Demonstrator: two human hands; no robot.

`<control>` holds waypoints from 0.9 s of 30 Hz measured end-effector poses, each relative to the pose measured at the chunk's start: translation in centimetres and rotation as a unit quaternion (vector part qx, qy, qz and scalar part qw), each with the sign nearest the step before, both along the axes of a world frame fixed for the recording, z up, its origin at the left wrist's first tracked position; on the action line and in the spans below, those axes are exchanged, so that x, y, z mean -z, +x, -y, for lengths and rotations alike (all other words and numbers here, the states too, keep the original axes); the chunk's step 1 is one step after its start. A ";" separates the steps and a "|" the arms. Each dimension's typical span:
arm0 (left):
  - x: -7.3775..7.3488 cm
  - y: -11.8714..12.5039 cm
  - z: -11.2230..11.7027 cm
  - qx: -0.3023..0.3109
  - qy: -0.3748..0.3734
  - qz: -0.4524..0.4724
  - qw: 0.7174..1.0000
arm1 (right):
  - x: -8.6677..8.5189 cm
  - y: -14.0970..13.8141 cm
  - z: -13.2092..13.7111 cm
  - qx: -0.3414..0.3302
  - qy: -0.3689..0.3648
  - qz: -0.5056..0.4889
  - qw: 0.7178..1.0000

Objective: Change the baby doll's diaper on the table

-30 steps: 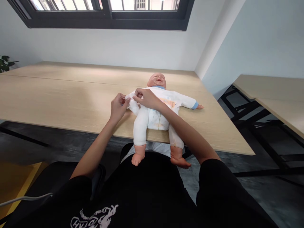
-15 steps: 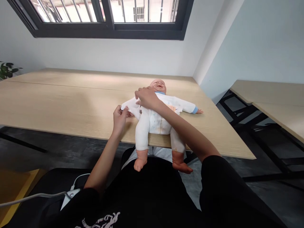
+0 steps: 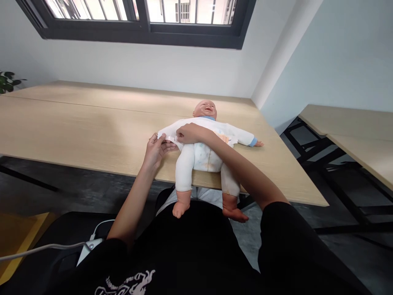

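The head view shows a doll [image 3: 217,124] on its back near the counter's [image 3: 101,116] front edge, its head toward 12 o'clock and both feet past the edge at 6. Taking the doll's belly as the dial's centre, the left hand [image 3: 157,150] is near 9, thumb and fingers pinching the diaper's side flap [image 3: 170,138]. The right hand [image 3: 192,132] curls over the waist at 11, by the flap's inner end; whether its fingers grip the flap, I cannot tell. The diaper [image 3: 207,159] sits around the doll's hips.

Good handling here probably means light, even tension along the flap, with the right hand steadying the waist so the doll does not slide toward 6. The thin material looks easy to tear.

The doll's sleeve toward 10 lies close behind the flap and could get caught; the right forearm crosses the belly, hiding part of the diaper. Farther off are a window [image 3: 196,33] toward 12, a plant [image 3: 8,82] at 10, another table [image 3: 353,119] toward 3, and a white device [image 3: 88,249] with its cable [image 3: 46,247] at 8.
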State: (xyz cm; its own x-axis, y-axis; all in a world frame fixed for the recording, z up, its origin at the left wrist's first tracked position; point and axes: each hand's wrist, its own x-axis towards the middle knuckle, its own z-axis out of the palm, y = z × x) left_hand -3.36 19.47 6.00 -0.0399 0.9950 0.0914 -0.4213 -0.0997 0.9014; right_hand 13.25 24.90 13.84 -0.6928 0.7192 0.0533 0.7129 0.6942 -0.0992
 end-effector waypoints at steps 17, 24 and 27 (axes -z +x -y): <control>-3.4 3.1 -1.5 -0.038 0.164 -0.212 0.963 | -1.9 5.0 1.7 0.055 0.145 -0.099 0.983; -5.6 7.0 -2.0 -0.037 0.289 -0.472 0.832 | 1.7 10.4 5.0 0.031 0.011 -0.182 0.983; -6.1 7.8 -1.8 -0.037 0.309 -0.511 0.802 | 2.8 9.8 5.0 0.035 0.001 -0.179 0.983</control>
State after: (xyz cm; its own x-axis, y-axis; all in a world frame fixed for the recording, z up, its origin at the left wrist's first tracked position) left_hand 4.44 21.27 12.07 0.3137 0.7452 0.5884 0.5319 -0.6513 0.5412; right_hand 23.04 19.85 11.00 -0.5774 0.7646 0.2862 0.6788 0.6444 -0.3520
